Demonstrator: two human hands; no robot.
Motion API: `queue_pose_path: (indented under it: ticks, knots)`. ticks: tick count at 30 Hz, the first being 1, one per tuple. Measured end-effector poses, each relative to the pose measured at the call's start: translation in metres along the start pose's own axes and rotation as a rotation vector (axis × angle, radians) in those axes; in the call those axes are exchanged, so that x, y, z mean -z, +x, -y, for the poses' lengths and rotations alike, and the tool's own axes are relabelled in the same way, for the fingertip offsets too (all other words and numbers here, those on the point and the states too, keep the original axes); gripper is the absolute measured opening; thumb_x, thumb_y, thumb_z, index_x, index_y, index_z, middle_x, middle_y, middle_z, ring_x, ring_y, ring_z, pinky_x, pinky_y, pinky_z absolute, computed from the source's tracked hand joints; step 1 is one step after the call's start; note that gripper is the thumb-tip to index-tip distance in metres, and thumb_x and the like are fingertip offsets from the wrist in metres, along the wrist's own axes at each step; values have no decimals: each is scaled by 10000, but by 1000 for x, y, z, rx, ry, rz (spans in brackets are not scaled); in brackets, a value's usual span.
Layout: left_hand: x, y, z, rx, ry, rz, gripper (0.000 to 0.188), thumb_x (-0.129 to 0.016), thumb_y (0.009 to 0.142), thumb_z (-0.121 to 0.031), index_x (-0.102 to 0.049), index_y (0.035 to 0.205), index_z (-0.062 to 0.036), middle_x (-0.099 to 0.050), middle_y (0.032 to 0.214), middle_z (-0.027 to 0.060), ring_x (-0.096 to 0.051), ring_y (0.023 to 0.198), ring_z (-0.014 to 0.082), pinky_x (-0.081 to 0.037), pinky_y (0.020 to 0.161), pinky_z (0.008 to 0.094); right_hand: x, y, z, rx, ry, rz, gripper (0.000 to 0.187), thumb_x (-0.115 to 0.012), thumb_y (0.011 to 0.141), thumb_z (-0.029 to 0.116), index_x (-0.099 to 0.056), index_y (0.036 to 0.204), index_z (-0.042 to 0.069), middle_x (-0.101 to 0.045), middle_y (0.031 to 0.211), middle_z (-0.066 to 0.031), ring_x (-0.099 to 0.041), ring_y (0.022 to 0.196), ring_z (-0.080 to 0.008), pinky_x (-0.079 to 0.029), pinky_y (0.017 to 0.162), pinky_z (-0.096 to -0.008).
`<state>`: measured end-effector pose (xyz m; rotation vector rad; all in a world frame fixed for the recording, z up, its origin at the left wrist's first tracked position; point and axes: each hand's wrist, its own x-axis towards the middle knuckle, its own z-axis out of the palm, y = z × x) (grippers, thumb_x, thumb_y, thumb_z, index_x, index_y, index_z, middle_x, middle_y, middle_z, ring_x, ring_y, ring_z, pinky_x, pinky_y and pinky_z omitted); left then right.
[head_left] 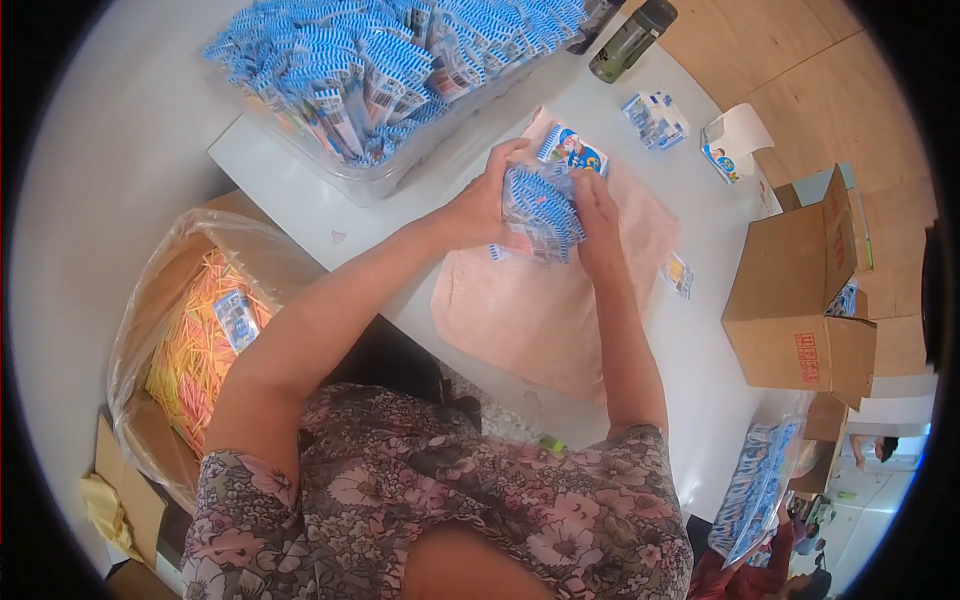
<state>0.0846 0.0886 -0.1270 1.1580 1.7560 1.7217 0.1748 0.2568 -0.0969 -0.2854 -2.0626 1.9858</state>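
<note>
Over a pink cloth (520, 310) on the white table, I hold a small stack of clear packets with blue-and-white striped ends (542, 205). My left hand (485, 200) closes round the stack's left side. My right hand (598, 222) grips its right edge, with fingers at the top. Just beyond the stack is a blue-and-white printed packet or carton (578, 152); whether my right fingers touch it I cannot tell. The packets' undersides and some of my fingertips are hidden.
A clear plastic tub (375, 180) heaped with similar packets stands at the far left. Below it, a plastic-lined carton (150, 300) holds yellow and pink sticks. On the right are an open cardboard box (775, 300), small cartons (655, 120) and a dark bottle (632, 42). Other people appear at lower right.
</note>
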Motion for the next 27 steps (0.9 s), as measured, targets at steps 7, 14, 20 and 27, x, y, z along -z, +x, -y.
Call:
queue_pose_path:
  ticks: [7,14,20,27]
  knots:
    - [-13,-14,-11,85,-10,-135,950,-844,562,-89,-264,1314,-74,-455,1199,109,-448,1150,204,-385,979,327,-9,-41,-18,128,-471,-40,778,-705,715,-11,-287,1370,8,-480,1255,-144,-472,1162,-205,-378,985,-310]
    - [-20,-40,-29,-121,161,-276,1043,-849,563,-129,-178,1362,-83,-392,1243,172,-411,1184,238,-362,997,349,-14,-35,46,136,-373,219,837,-809,614,70,-364,1320,13,-509,1216,-147,-529,1077,-204,-442,911,-322]
    - [-21,-51,7,27,206,-176,1150,-857,549,-147,-90,1403,-88,-394,1242,198,-418,1185,268,-358,997,355,-1,-43,-6,64,-258,190,976,-862,521,104,-346,1346,35,-480,1256,-174,-504,1125,-244,-417,945,-340]
    - [-18,-53,10,-23,278,-166,1020,-834,597,-157,-194,1387,-89,-487,1182,150,-482,1125,267,-361,994,352,9,-46,-53,43,-231,231,1087,-828,594,120,-144,1439,112,-383,1349,-117,-413,1232,-319,-374,1008,-416]
